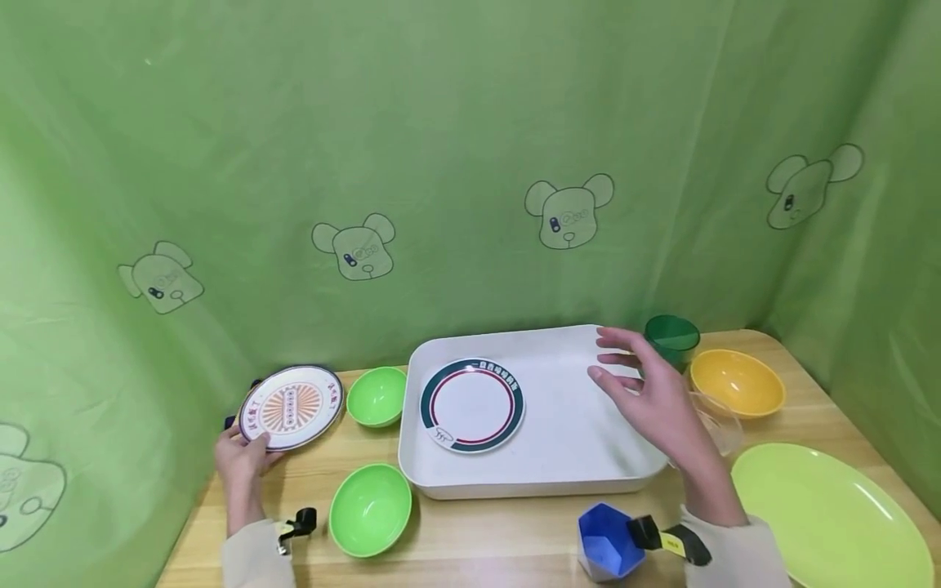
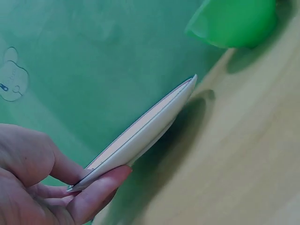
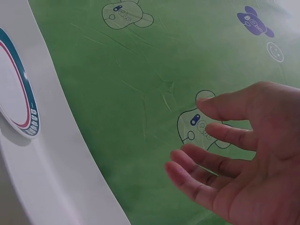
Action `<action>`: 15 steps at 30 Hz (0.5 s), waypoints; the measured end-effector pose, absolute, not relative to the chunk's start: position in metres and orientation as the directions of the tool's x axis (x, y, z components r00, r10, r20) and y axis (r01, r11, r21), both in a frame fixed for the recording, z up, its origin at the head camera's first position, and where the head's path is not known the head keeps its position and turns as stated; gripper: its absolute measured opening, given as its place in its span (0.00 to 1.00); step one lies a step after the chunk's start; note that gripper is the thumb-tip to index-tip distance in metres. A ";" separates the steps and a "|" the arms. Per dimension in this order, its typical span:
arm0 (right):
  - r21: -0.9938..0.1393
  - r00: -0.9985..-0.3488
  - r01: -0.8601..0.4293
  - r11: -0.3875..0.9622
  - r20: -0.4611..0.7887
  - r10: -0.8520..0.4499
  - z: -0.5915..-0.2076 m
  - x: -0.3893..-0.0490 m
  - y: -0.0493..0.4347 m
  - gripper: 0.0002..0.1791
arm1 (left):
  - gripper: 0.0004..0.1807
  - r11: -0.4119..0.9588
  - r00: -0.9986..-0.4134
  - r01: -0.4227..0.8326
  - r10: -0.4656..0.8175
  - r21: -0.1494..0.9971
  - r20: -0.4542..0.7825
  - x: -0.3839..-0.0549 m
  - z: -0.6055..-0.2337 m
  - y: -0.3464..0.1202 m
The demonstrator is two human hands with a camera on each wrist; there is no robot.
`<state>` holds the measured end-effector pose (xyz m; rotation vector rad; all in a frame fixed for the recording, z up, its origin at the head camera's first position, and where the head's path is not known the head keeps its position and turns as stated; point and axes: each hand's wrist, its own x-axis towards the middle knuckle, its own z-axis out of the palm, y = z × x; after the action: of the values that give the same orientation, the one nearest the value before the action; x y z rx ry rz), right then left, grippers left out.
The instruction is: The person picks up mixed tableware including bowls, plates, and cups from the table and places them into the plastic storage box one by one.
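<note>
At the table's left end my left hand (image 1: pixel 241 459) pinches the near edge of a white plate (image 1: pixel 292 408) with an orange sunburst pattern. In the left wrist view that plate (image 2: pixel 140 131) is tilted above the wood, its shadow beneath it, thumb on one face and fingers on the other. My right hand (image 1: pixel 654 392) hovers over the right part of a white tray (image 1: pixel 566 408), fingers spread and loosely bent, holding nothing. On the tray's left half lies a second plate (image 1: pixel 473 406), white with a dark green rim and a red ring.
Two green bowls (image 1: pixel 377 397) (image 1: pixel 371 510) stand left of the tray. To the right are a dark green cup (image 1: pixel 672 336), a yellow bowl (image 1: pixel 738 382), a clear bowl (image 1: pixel 720 425) and a lime oval plate (image 1: pixel 831 514). A blue cup (image 1: pixel 608 543) stands in front.
</note>
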<state>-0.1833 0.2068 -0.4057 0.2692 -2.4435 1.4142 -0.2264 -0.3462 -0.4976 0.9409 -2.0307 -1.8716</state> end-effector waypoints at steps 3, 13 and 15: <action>-0.827 -0.941 -0.303 0.473 0.339 -0.011 -0.406 -0.185 0.205 0.29 | 0.41 -0.015 -0.777 -0.294 -0.578 0.956 -0.248 -0.223 -0.488 -0.346; -0.847 -0.943 -0.305 0.435 0.333 -0.013 -0.409 -0.188 0.201 0.28 | 0.39 0.068 -0.846 -0.252 -0.499 0.965 -0.186 -0.215 -0.451 -0.328; -0.846 -0.943 -0.305 0.438 0.333 -0.014 -0.410 -0.188 0.200 0.28 | 0.39 0.078 -0.858 -0.238 -0.484 0.968 -0.172 -0.213 -0.445 -0.322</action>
<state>-0.1884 0.1999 -0.4099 0.2752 -2.4168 1.5065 -0.2125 -0.3216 -0.4454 0.7348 -2.1547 -1.8706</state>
